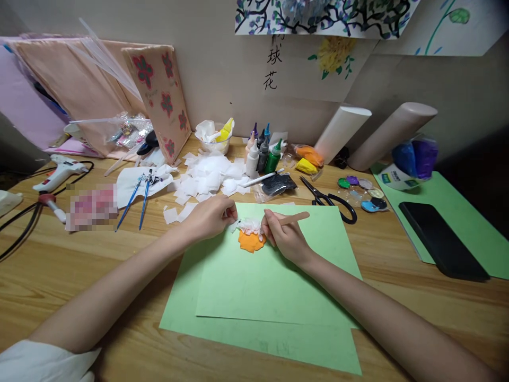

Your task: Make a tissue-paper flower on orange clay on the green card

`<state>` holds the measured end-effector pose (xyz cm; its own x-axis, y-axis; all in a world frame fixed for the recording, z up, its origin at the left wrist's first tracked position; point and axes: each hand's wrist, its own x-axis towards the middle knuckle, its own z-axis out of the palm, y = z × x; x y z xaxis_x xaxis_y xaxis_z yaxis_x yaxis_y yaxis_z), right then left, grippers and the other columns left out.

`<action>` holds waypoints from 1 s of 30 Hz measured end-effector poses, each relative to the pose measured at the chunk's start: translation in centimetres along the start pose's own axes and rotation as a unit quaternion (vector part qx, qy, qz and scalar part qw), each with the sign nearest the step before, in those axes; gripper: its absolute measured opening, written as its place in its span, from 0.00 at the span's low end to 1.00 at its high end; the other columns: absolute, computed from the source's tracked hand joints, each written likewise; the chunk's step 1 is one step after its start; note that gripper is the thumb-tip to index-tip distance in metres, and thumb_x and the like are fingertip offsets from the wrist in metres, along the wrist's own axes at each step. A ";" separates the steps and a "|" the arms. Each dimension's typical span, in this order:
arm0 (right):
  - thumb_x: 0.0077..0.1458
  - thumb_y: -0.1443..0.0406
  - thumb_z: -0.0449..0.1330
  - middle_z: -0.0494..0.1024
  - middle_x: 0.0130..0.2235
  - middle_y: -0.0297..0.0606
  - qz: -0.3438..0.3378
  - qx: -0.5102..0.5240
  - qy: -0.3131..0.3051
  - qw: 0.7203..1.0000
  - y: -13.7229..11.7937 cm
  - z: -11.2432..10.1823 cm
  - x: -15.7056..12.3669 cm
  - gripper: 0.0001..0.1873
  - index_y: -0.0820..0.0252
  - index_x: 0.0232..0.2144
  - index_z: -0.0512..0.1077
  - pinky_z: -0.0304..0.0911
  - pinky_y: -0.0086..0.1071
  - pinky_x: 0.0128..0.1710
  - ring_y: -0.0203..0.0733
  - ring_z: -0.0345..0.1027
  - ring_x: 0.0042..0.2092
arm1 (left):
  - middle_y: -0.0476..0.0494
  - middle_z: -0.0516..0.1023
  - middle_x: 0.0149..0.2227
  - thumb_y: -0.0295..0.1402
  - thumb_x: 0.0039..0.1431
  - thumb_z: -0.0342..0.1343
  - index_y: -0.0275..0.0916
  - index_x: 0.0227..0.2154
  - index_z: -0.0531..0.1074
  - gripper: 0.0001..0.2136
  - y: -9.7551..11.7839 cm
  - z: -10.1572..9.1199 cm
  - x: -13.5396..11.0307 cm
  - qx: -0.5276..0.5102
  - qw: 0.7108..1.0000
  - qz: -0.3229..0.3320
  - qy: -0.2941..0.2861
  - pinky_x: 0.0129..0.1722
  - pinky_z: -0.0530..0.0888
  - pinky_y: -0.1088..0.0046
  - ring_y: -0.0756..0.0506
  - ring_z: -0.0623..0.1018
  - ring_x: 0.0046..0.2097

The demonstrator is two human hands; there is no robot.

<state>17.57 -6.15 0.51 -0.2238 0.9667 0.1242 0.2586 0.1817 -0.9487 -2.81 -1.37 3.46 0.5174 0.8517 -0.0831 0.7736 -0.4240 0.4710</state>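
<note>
My left hand (212, 215) is closed in a pinch on a small white tissue square (233, 225) at the left edge of an orange clay disc (251, 242). The disc lies on light green paper (262, 286) and has crumpled white tissue bits (251, 226) stuck along its top. My right hand (286, 236) grips a wooden stick (294, 217) like a pen, its lower end pressed into the tissue on the disc.
A heap of white tissue squares (207, 178), paint bottles (262, 154), black scissors (332, 200), two blue brushes (137, 199), a glue gun (59, 172), a paint palette (360, 191) and a black phone (441, 241) on another green sheet surround the work. Rolled paper tubes (392, 132) lean against the wall.
</note>
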 end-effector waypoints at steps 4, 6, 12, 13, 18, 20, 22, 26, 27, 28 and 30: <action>0.64 0.54 0.44 0.58 0.14 0.28 -0.016 0.024 0.042 0.999 0.3 -0.2 -0.4 0.27 0.59 0.17 0.61 0.50 0.28 0.19 0.31 0.52 0.16 | 0.47 0.74 0.32 0.26 0.51 0.53 0.39 0.29 0.72 0.05 0.0 0.0 0.1 0.002 1.000 -0.008 -0.005 0.31 0.65 0.73 0.47 0.72 0.34; 0.64 0.54 0.43 0.58 0.14 0.29 -0.033 0.023 0.056 0.998 0.3 -0.2 -0.5 0.27 0.59 0.16 0.61 0.49 0.28 0.18 0.31 0.52 0.16 | 0.47 0.73 0.32 0.26 0.51 0.53 0.39 0.30 0.72 0.05 -0.1 0.0 0.1 0.000 1.000 -0.007 -0.006 0.30 0.65 0.73 0.47 0.72 0.34; 0.65 0.60 0.43 0.60 0.15 0.31 -0.108 0.037 0.079 0.990 0.5 -0.3 -0.7 0.27 0.59 0.14 0.61 0.53 0.29 0.22 0.32 0.53 0.18 | 0.48 0.72 0.31 0.25 0.51 0.54 0.39 0.29 0.71 0.04 0.6 -0.2 -0.1 0.003 0.999 0.023 0.022 0.32 0.65 0.73 0.47 0.71 0.34; 0.65 0.61 0.43 0.61 0.15 0.31 -0.136 0.043 0.078 0.987 0.5 -0.4 -0.9 0.27 0.59 0.14 0.60 0.54 0.29 0.23 0.32 0.54 0.18 | 0.48 0.72 0.32 0.25 0.51 0.54 0.39 0.29 0.71 0.04 1.0 -0.3 -0.3 0.000 0.999 0.033 0.031 0.32 0.65 0.72 0.47 0.71 0.35; 0.64 0.64 0.43 0.59 0.14 0.32 -0.227 0.077 0.059 0.969 0.5 -0.6 -1.5 0.27 0.59 0.12 0.58 0.50 0.30 0.21 0.33 0.53 0.19 | 0.45 0.71 0.36 0.28 0.55 0.53 0.39 0.34 0.70 0.04 3.2 0.2 -1.2 -0.026 0.990 0.116 0.073 0.38 0.67 0.70 0.46 0.70 0.40; 0.64 0.64 0.43 0.58 0.14 0.32 -0.218 0.083 0.058 0.971 0.6 -0.6 -1.6 0.27 0.59 0.12 0.58 0.50 0.30 0.21 0.33 0.53 0.19 | 0.43 0.70 0.39 0.31 0.56 0.54 0.38 0.36 0.69 0.05 3.9 1.0 -1.3 0.000 0.985 0.151 0.085 0.40 0.67 0.68 0.44 0.69 0.42; 0.64 0.64 0.43 0.59 0.14 0.32 -0.209 0.079 0.062 0.973 0.6 -0.6 -1.6 0.27 0.59 0.13 0.58 0.51 0.31 0.22 0.34 0.53 0.19 | 0.42 0.70 0.40 0.33 0.57 0.54 0.38 0.37 0.70 0.07 4.4 1.9 -1.1 0.051 0.978 0.179 0.090 0.40 0.66 0.66 0.43 0.68 0.42; 0.64 0.64 0.43 0.60 0.15 0.32 -0.208 0.067 0.088 0.972 0.6 -0.6 -1.4 0.27 0.59 0.12 0.59 0.51 0.31 0.23 0.34 0.54 0.20 | 0.41 0.71 0.41 0.33 0.58 0.51 0.37 0.34 0.71 0.06 4.8 3.2 -0.4 0.137 0.965 0.194 0.112 0.39 0.64 0.64 0.42 0.67 0.41; 0.64 0.64 0.43 0.60 0.15 0.32 -0.207 0.064 0.092 0.972 0.6 -0.6 -1.4 0.27 0.59 0.12 0.58 0.52 0.31 0.23 0.33 0.54 0.20 | 0.41 0.72 0.40 0.33 0.58 0.51 0.37 0.33 0.71 0.06 4.8 3.4 -0.3 0.145 0.964 0.190 0.120 0.38 0.64 0.64 0.42 0.67 0.40; 0.64 0.64 0.43 0.60 0.15 0.32 -0.204 0.062 0.095 0.972 0.5 -0.5 -1.4 0.27 0.59 0.12 0.58 0.52 0.31 0.23 0.33 0.54 0.20 | 0.41 0.72 0.39 0.32 0.58 0.51 0.37 0.32 0.71 0.06 4.7 3.5 -0.1 0.147 0.963 0.187 0.127 0.37 0.63 0.65 0.43 0.67 0.40; 0.64 0.63 0.43 0.60 0.15 0.32 -0.187 0.055 0.093 0.976 0.5 -0.5 -1.3 0.28 0.59 0.12 0.58 0.52 0.31 0.24 0.33 0.54 0.20 | 0.41 0.72 0.38 0.31 0.59 0.50 0.37 0.30 0.71 0.06 4.6 3.6 0.0 0.136 0.964 0.183 0.135 0.36 0.63 0.66 0.43 0.67 0.39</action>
<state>18.47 -7.19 0.05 -0.1066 0.8538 0.5095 0.0861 0.5185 -0.8508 2.02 -4.45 2.47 0.6875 0.6638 0.2945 0.6442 -0.7447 0.1744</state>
